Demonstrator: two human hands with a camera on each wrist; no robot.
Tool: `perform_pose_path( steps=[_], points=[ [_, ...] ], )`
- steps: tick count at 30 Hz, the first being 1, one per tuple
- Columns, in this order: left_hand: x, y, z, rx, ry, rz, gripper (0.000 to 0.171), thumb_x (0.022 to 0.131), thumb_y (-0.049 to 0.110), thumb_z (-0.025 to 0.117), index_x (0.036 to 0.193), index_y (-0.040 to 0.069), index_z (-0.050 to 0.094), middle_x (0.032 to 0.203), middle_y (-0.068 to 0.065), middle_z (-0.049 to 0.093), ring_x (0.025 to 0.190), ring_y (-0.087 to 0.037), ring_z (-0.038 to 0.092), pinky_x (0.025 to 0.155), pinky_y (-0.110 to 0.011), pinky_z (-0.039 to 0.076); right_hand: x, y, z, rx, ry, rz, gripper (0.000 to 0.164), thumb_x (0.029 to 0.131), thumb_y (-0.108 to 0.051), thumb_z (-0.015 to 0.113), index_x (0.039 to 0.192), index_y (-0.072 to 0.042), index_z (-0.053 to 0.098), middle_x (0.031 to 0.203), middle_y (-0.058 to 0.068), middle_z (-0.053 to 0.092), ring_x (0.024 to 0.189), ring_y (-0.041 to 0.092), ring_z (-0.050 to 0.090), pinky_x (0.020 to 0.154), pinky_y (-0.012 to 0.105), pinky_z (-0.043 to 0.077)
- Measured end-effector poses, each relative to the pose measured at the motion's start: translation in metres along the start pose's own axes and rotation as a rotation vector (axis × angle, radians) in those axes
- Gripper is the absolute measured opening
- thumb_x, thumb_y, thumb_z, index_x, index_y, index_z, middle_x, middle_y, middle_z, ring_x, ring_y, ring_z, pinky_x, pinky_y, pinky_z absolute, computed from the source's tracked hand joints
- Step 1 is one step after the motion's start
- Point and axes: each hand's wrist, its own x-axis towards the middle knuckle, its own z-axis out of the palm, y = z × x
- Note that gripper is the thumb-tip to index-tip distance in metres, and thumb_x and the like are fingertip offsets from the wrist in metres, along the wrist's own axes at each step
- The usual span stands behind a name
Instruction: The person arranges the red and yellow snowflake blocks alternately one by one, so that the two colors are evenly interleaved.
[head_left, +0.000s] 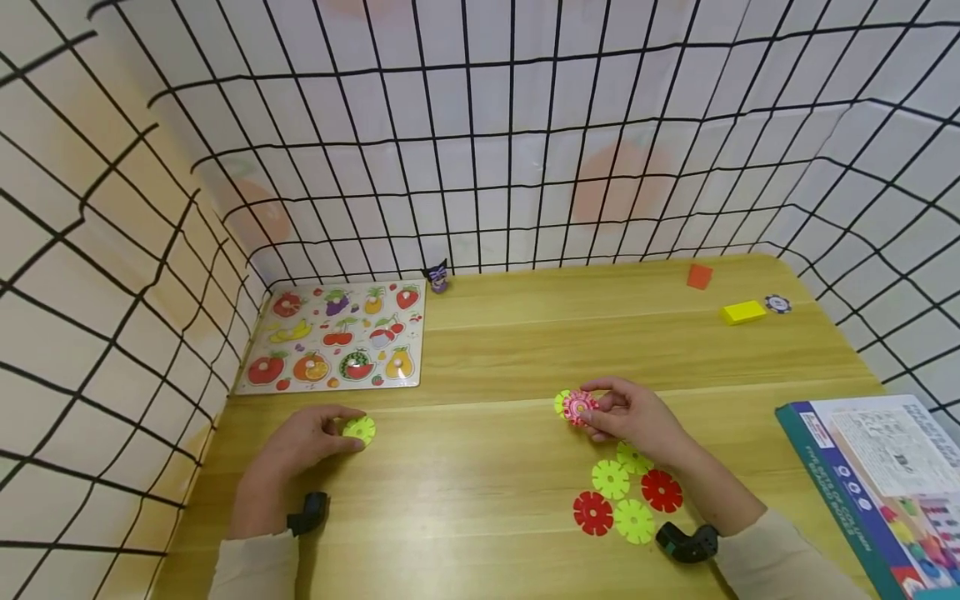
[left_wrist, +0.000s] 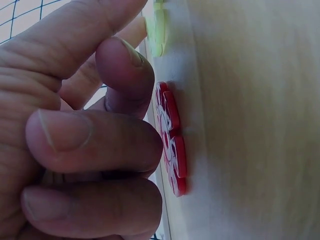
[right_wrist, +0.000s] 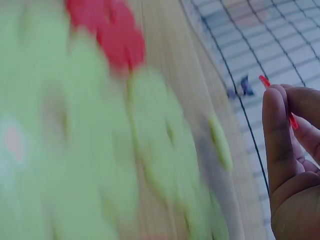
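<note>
My left hand [head_left: 311,437] has thumb and index finger at opposite edges of a yellow-green notched building disc [head_left: 360,430] on the table. In the left wrist view, a red-and-white disc [left_wrist: 172,142] lies beyond the curled fingers, with a yellow-green disc [left_wrist: 158,30] past it. My right hand [head_left: 633,417] pinches a pink-red patterned disc [head_left: 579,407] between thumb and fingers. That disc appears edge-on in the right wrist view, mostly covered by the fingertips. Partly behind it in the head view is another yellow-green disc [head_left: 561,402].
Several discs, yellow-green [head_left: 634,522] and red [head_left: 593,512], lie below the right hand. A fruit puzzle board [head_left: 337,337] and small purple figure [head_left: 438,277] stand at back left. Right are a yellow block [head_left: 743,312], orange square [head_left: 699,276], poker chip [head_left: 777,303] and box [head_left: 847,492]. Black mesh surrounds the table.
</note>
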Motion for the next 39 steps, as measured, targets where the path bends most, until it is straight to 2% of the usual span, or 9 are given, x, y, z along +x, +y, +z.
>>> perform_pose_path(
  steps=[6, 13, 23, 26, 33, 39],
  points=[
    [0.000, 0.003, 0.000, -0.016, -0.005, -0.001, 0.045, 0.073, 0.035, 0.078, 0.115, 0.023, 0.065, 0.076, -0.004, 0.052, 0.065, -0.018, 0.044, 0.053, -0.030, 0.037, 0.007, -0.008, 0.038, 0.089, -0.033, -0.002, 0.047, 0.080, -0.020, 0.072, 0.122, -0.010, 0.055, 0.087, 0.021, 0.058, 0.076, 0.034, 0.065, 0.067, 0.042, 0.053],
    [0.001, 0.002, 0.001, -0.022, -0.006, 0.011, 0.045, 0.072, 0.035, 0.078, 0.114, 0.024, 0.066, 0.074, -0.004, 0.051, 0.063, -0.018, 0.044, 0.052, -0.029, 0.037, 0.019, -0.018, 0.085, 0.010, -0.086, -0.032, 0.043, 0.080, -0.025, 0.073, 0.119, -0.014, 0.057, 0.082, 0.013, 0.063, 0.068, 0.027, 0.065, 0.064, 0.037, 0.054],
    [0.003, 0.004, -0.001, -0.010, -0.011, -0.008, 0.045, 0.071, 0.038, 0.078, 0.113, 0.025, 0.066, 0.076, -0.004, 0.050, 0.066, -0.018, 0.043, 0.053, -0.029, 0.036, 0.052, -0.032, 0.156, 0.081, -0.176, -0.032, 0.038, 0.080, -0.013, 0.073, 0.115, -0.010, 0.059, 0.079, 0.012, 0.063, 0.065, 0.027, 0.066, 0.059, 0.036, 0.054],
    [0.004, 0.004, -0.001, -0.005, -0.012, -0.015, 0.046, 0.071, 0.039, 0.078, 0.113, 0.026, 0.067, 0.076, -0.004, 0.050, 0.067, -0.019, 0.043, 0.053, -0.030, 0.036, 0.061, -0.034, 0.175, 0.072, -0.191, -0.025, 0.037, 0.078, -0.010, 0.074, 0.113, -0.010, 0.060, 0.076, 0.011, 0.063, 0.062, 0.025, 0.066, 0.058, 0.035, 0.054],
    [0.003, 0.002, -0.001, 0.008, -0.018, -0.031, 0.049, 0.069, 0.043, 0.078, 0.113, 0.026, 0.066, 0.076, -0.005, 0.050, 0.067, -0.019, 0.043, 0.053, -0.030, 0.036, 0.079, -0.041, 0.208, -0.075, -0.185, -0.054, 0.034, 0.078, -0.009, 0.074, 0.109, -0.010, 0.061, 0.066, 0.005, 0.062, 0.054, 0.018, 0.063, 0.052, 0.028, 0.052],
    [0.003, -0.002, -0.002, 0.013, -0.022, -0.039, 0.050, 0.070, 0.043, 0.078, 0.115, 0.025, 0.066, 0.076, -0.005, 0.050, 0.067, -0.019, 0.043, 0.052, -0.029, 0.035, 0.091, -0.051, 0.222, -0.291, -0.194, -0.047, 0.027, 0.079, -0.021, 0.074, 0.101, -0.018, 0.058, 0.051, 0.002, 0.059, 0.041, 0.016, 0.057, 0.042, 0.027, 0.048]
  ],
)
